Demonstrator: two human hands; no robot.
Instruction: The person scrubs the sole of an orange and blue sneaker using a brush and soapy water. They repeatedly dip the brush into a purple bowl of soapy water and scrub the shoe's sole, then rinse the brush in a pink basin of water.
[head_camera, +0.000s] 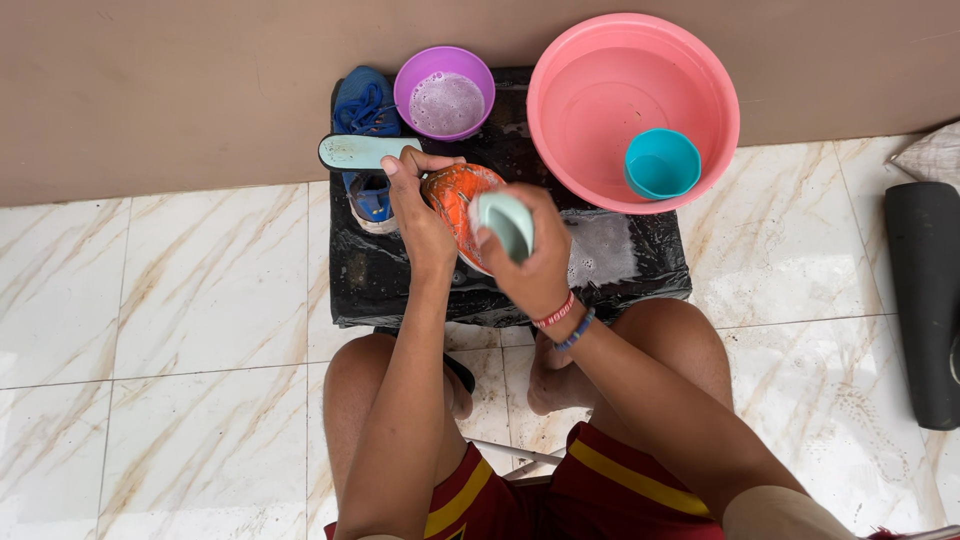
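Seen from above, a person sits over a low black slab (400, 285), wet and soapy, set on a pale marble tile floor (180, 300) against a brown wall (180, 90). The left hand (418, 215) is closed around the side of an orange shoe (455, 195), thumb and fingers wrapped on its left edge, holding it tilted near the middle of the slab. The right hand (535, 265), wearing a red and a blue wristband, is clamped on a pale green brush (507, 222), which presses against the shoe's right side. Just beyond the left hand's fingertips a pale green insole (360, 151) lies across a blue shoe (365, 125) at the slab's far left corner. Next to it, at the far edge, stands a small purple bowl (445, 85) of foamy water, close to the orange shoe's upper end. A large pink basin (630, 100) overhangs the far right corner, with a teal cup (662, 165) sitting inside it near its near rim; the basin's rim lies just beside the right hand. A patch of suds covers the slab's right part, between the right hand and the right edge, and the near left part of the slab is bare. Bare knees frame the near edge, a foot showing between them. A dark roll (925, 300) lies on the floor well apart at the right
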